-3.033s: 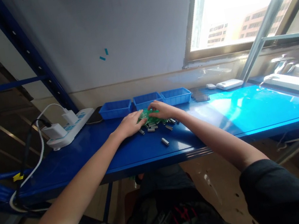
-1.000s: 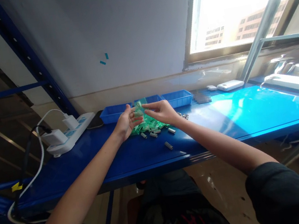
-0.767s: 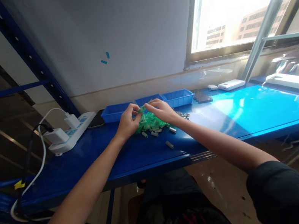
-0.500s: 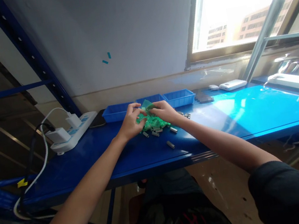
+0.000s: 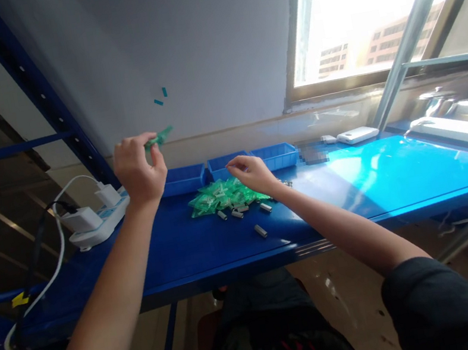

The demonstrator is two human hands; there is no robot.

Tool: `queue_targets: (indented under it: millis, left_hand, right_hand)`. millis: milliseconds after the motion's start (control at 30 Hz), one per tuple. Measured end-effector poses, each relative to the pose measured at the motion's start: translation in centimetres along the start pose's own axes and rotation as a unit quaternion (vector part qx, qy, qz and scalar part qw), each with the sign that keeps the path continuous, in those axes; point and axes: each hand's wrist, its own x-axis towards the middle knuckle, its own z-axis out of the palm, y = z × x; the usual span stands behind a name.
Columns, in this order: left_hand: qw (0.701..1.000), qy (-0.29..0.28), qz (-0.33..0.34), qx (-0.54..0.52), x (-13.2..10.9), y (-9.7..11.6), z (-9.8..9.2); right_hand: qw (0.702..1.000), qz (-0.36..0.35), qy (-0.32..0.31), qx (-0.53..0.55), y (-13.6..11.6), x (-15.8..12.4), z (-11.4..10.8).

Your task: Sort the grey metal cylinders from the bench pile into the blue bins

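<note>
My left hand (image 5: 139,164) is raised above the left side of the table, its fingers closed on a small green plastic bag (image 5: 160,138). Over the back of a heap of green plastic bags (image 5: 211,198), my right hand (image 5: 252,173) has thumb and fingers pinched together. Whatever may be between those fingertips is too small to make out. Short silver metal pieces show among the bags. In front of the heap, several more lie loose, one metal piece (image 5: 261,230) nearest the table's front edge.
Behind the heap stand three blue bins: a left bin (image 5: 184,179), a middle bin (image 5: 217,169) and a right bin (image 5: 280,156). A white power strip (image 5: 91,239) with plugged-in chargers lies at the left. Further right is a white box (image 5: 358,135) on the blue table (image 5: 398,182).
My left hand has moved left and up with the green bag, away from my right hand. The heap of bags is more exposed. My right hand stays above it.
</note>
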Motion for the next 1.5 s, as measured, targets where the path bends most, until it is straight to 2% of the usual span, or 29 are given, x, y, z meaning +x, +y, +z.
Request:
queue_targets:
  millis: [67,167,267,333,400,533,667,733,833,967,1033,1100,1167,1233,1300,1367,1400,1433,1500]
  left_hand:
    - [0.993,-0.105,0.007,0.052,-0.3,-1.7,0.8]
    - [0.971,-0.219,-0.009,0.092,-2.3,-3.8,2.7]
    - [0.952,-0.288,-0.017,0.105,-4.3,-5.0,4.2]
    - [0.936,-0.335,-0.013,0.109,-5.0,-5.2,4.8]
    - [0.927,-0.356,-0.010,0.114,-5.4,-4.9,5.3]
    - [0.930,-0.356,-0.015,0.084,-5.6,-3.9,6.3]
    - [0.933,-0.355,-0.033,0.054,-5.8,-2.9,6.6]
    - [0.938,-0.342,-0.031,0.033,-5.9,-2.1,6.2]
    - [0.953,-0.303,-0.006,-0.017,-6.0,-0.1,5.5]
    - [0.956,-0.266,0.008,-0.122,-5.8,3.3,4.3]
    - [0.937,-0.284,-0.047,-0.198,-5.7,4.7,3.7]
    - [0.895,-0.306,-0.145,-0.290,-5.6,5.6,3.4]
    - [0.835,-0.315,-0.250,-0.376,-5.6,5.8,3.3]
    - [0.784,-0.305,-0.342,-0.418,-5.4,5.3,3.6]
    - [0.762,-0.288,-0.403,-0.416,-5.3,4.4,4.0]
    - [0.768,-0.266,-0.422,-0.401,-5.3,3.5,4.3]
    - [0.784,-0.253,-0.407,-0.395,-5.3,3.1,4.3]
    - [0.807,-0.240,-0.374,-0.388,-5.3,2.9,4.3]
    - [0.867,-0.213,-0.269,-0.362,-5.3,2.9,4.0]
  right_hand:
    - [1.000,-0.010,-0.010,-0.023,0.1,0.0,-0.2]
    - [0.996,-0.028,-0.045,-0.073,0.3,0.0,-0.5]
    - [0.988,-0.047,-0.083,-0.120,0.4,-0.1,-0.4]
    - [0.983,-0.049,-0.102,-0.144,0.5,-0.1,-0.3]
    - [0.979,-0.040,-0.108,-0.166,0.7,0.0,-0.1]
    - [0.973,-0.007,-0.114,-0.200,2.0,0.4,-0.4]
    - [0.952,0.023,-0.211,-0.221,3.5,0.5,-1.0]
    - [0.947,0.034,-0.226,-0.224,3.7,0.4,-1.0]
    - [0.959,0.054,-0.159,-0.227,3.2,0.3,-1.0]
    - [0.979,0.038,0.020,-0.198,1.8,0.5,-1.2]
    - [0.980,-0.005,0.101,-0.170,1.0,0.5,-1.3]
    - [0.979,-0.053,0.138,-0.142,0.4,0.3,-1.2]
    - [0.981,-0.104,0.120,-0.114,-0.2,-0.1,-0.8]
    - [0.982,-0.144,0.065,-0.101,-0.5,-0.6,-0.2]
    - [0.982,-0.161,0.005,-0.104,-0.8,-1.1,0.5]
    - [0.981,-0.151,-0.036,-0.114,-1.0,-1.4,1.1]
    - [0.983,-0.138,-0.044,-0.116,-1.1,-1.5,1.3]
    - [0.985,-0.121,-0.045,-0.114,-1.2,-1.4,1.4]
    - [0.992,-0.081,-0.033,-0.092,-1.4,-1.2,1.4]
